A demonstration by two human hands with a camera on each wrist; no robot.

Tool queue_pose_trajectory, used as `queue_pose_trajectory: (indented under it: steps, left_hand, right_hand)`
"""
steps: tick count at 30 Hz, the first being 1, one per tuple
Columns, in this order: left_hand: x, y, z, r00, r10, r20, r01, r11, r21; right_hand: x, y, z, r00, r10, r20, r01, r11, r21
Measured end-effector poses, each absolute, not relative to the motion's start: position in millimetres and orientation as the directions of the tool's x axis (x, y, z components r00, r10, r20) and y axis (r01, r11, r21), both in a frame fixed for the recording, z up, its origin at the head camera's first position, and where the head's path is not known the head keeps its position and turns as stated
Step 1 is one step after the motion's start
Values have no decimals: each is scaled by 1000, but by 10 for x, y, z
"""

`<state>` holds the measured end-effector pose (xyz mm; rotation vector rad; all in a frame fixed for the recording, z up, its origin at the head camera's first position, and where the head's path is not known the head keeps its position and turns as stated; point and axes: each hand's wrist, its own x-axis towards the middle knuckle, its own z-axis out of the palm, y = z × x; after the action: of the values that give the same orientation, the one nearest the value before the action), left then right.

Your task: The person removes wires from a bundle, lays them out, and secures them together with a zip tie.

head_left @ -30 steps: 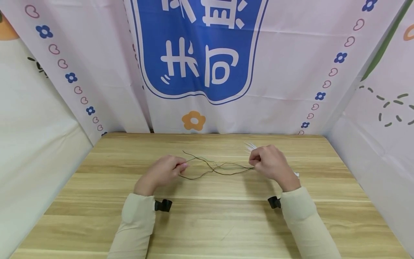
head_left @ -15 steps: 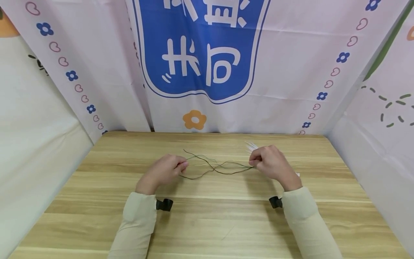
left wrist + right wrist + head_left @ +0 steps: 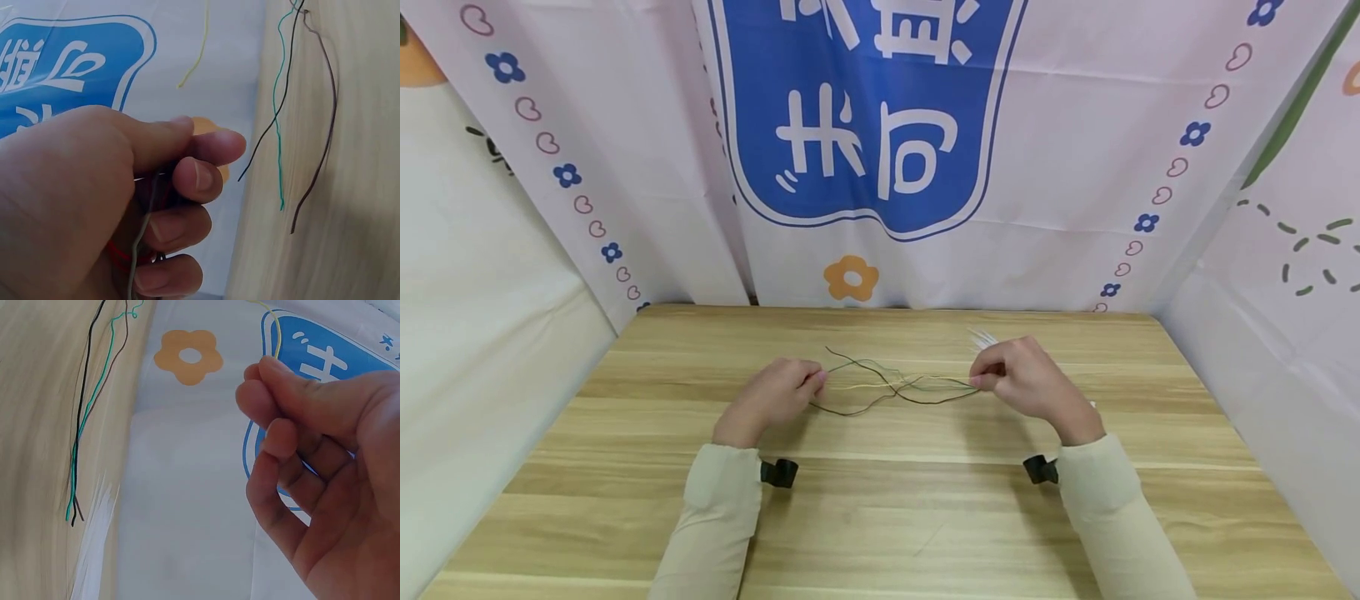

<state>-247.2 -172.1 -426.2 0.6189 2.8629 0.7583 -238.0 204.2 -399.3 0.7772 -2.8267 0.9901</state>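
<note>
A thin yellow wire [image 3: 865,386] spans the space between the hands. The right hand [image 3: 1033,379] pinches one end of it between thumb and forefinger [image 3: 273,369]; its other end [image 3: 181,84] hangs free just off the left fingertips. The left hand [image 3: 775,396] has its fingers curled round a grey wire [image 3: 139,247], with a bit of red wire [image 3: 119,254] showing among the fingers. Beneath and between the hands, a black wire [image 3: 287,94], a green wire [image 3: 275,103] and a brown wire [image 3: 335,106] lie crossed on the table.
White thin strips [image 3: 94,547] lie on the wooden table [image 3: 880,517] behind the right hand. Printed cloth [image 3: 1060,208] hangs along the table's back edge, with more cloth at both sides. Each wrist bears a black camera mount [image 3: 781,473].
The right hand has shifted slightly left, the left hand slightly left too. More of the yellow wire now shows between them. The wires on the table look unmoved.
</note>
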Motion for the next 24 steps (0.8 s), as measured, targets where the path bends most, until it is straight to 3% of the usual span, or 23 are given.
queue_pose_trajectory:
  steps: [10, 17, 24]
  left_hand:
    - [-2500, -1624, -4311, -871, 491, -12, 395, 717, 574]
    - [-2501, -1565, -4297, -834, 552, 12, 478, 710, 517]
    - [-2499, -1565, -4277, -825, 546, 146, 546, 702, 458]
  right_hand:
    - [-2354, 1993, -3965, -870, -456, 188, -473, 663, -580]
    - [-2369, 2009, -3984, -883, -430, 187, -457, 698, -551]
    - [-2407, 2031, -4056, -887, -415, 203, -461, 769, -443]
